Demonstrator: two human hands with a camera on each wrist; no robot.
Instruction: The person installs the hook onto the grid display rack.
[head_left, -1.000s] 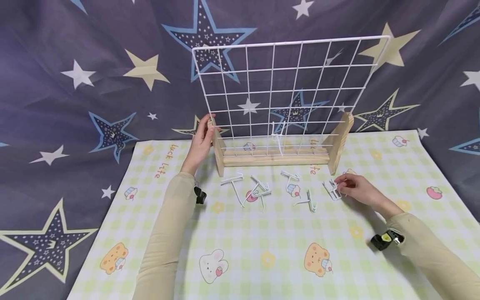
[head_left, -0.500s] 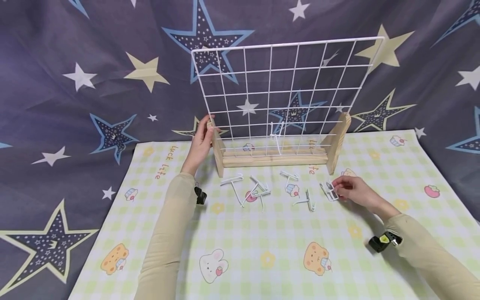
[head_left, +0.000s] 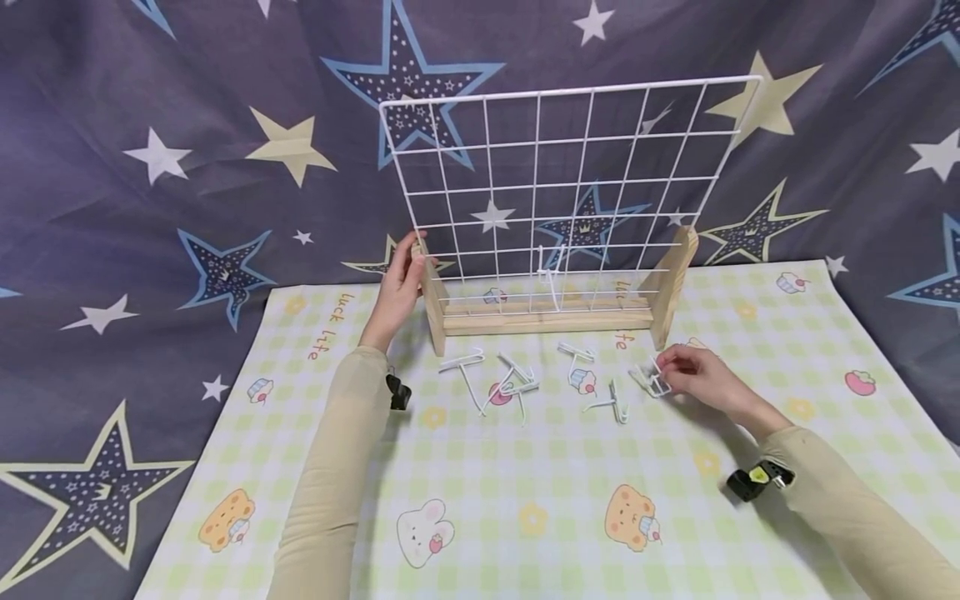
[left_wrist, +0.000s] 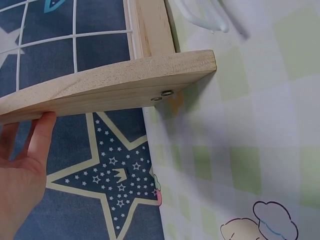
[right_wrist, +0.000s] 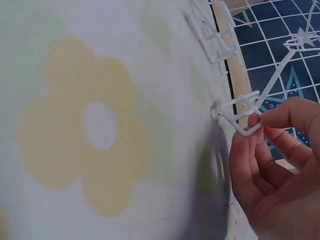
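A white wire grid panel stands upright in a wooden stand, and one white hook hangs on its lower bars. My left hand grips the stand's left side board near its top; in the left wrist view fingertips press its outer face. At the stand's front right, my right hand pinches a white wire hook between thumb and fingertips. More white hooks lie in front of the stand, among them a T-shaped one at the left and another nearer the right hand.
A green-and-white checked cloth with cartoon prints covers the table. Behind it hangs a dark star-patterned curtain. The stand's right side board rises just beyond the right hand.
My right hand has moved slightly left, and the hook in its fingers has turned and shifted left too. The left hand keeps its grip on the stand. The head view has shifted a little.
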